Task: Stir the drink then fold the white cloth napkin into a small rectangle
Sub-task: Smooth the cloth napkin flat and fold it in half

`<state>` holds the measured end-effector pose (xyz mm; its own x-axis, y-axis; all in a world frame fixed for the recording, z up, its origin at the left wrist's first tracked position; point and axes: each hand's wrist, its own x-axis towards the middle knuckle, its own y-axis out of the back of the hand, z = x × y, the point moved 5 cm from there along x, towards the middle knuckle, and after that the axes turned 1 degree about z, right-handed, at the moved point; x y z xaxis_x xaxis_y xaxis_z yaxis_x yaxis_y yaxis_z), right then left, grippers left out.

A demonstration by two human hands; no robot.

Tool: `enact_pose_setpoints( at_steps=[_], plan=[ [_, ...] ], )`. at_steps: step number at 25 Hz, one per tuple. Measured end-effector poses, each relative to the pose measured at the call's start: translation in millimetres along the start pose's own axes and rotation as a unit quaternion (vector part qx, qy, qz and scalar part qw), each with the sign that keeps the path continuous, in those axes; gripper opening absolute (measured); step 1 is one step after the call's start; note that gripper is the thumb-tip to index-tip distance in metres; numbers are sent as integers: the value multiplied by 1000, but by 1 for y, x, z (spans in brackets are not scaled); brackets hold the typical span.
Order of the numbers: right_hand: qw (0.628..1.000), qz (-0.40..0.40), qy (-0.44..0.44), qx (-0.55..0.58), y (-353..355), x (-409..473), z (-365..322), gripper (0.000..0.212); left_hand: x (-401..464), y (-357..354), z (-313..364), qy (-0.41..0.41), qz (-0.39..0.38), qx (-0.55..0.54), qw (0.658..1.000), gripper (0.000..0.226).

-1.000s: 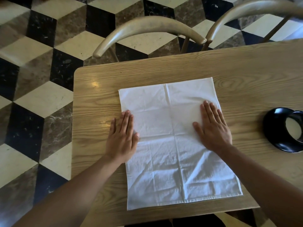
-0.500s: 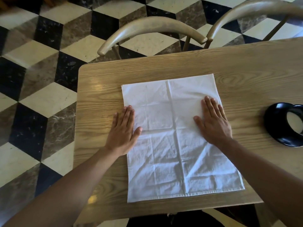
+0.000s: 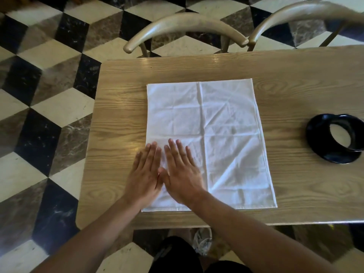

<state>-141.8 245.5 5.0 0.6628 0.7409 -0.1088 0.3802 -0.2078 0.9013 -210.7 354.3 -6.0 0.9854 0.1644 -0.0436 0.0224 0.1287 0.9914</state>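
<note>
The white cloth napkin lies spread flat on the wooden table, creased into quarters. My left hand rests palm down over the napkin's near left edge, partly on the wood. My right hand lies flat on the napkin right beside it, thumbs touching. Both hands have straight fingers and hold nothing. A black cup on a black saucer with a pale drink stands at the right, partly cut off by the frame edge.
Two curved wooden chair backs stand behind the table's far edge. A checkered black, white and brown floor lies to the left. My knees and a shoe show below the table's near edge.
My right hand has slid from the napkin's right side across to the near left, next to my left hand, which moved slightly nearer. The view shifted back from the table.
</note>
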Motion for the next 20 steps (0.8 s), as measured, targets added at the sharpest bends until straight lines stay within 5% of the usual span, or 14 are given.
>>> enact_pose_setpoints(
  at_steps=[11, 20],
  plan=[
    [999, -28, 0, -44, -20, -8, 7, 75, -9, -21, -10, 30, -5, 45, 999, 73],
    [993, 31, -67, -95, 8, -57, 108, 81, -10, -21, -13, 25, 10, 21, 999, 73]
  ],
)
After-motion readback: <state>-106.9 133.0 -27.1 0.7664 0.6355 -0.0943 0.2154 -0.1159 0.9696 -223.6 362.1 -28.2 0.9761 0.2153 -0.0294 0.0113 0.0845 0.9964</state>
